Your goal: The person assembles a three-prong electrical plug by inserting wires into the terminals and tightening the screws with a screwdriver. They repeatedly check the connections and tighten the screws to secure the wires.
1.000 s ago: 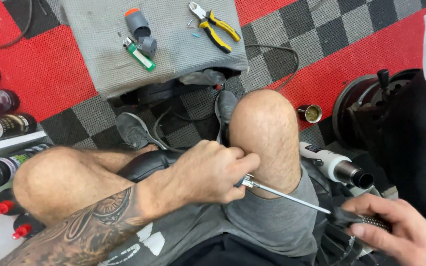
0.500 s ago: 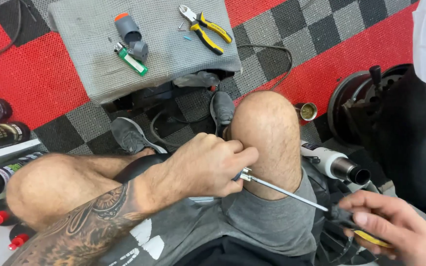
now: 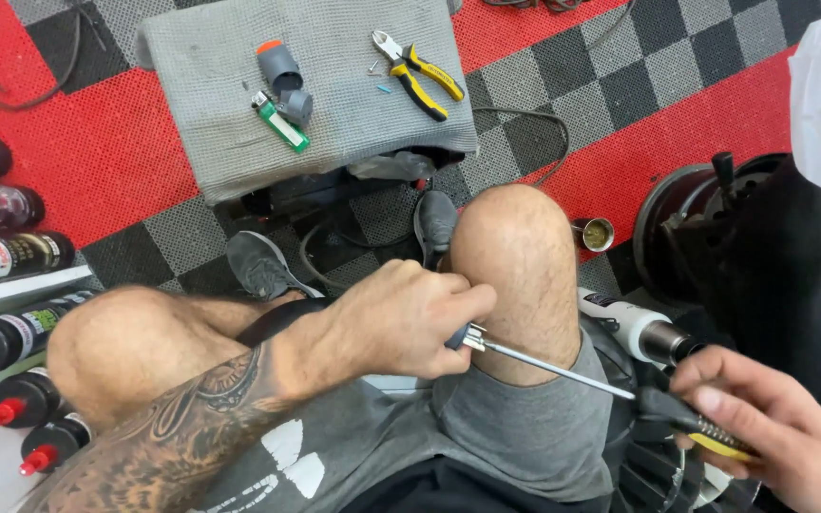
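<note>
While left hand [image 3: 401, 323] grips screwdriver [image 3: 548, 366] — handle hidden | right hand [image 3: 772, 437] pinches black-yellow tool [image 3: 700, 427] — half-hidden.

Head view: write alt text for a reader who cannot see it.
A seated person's left hand grips a long screwdriver across the right knee, while the right hand holds a black-and-yellow tool. Ahead, yellow-handled pliers and a green lighter lie on a grey towel.

Garage workshop, checkered floor tiles [image 3: 97, 161], pliers [image 3: 417, 71]
</note>
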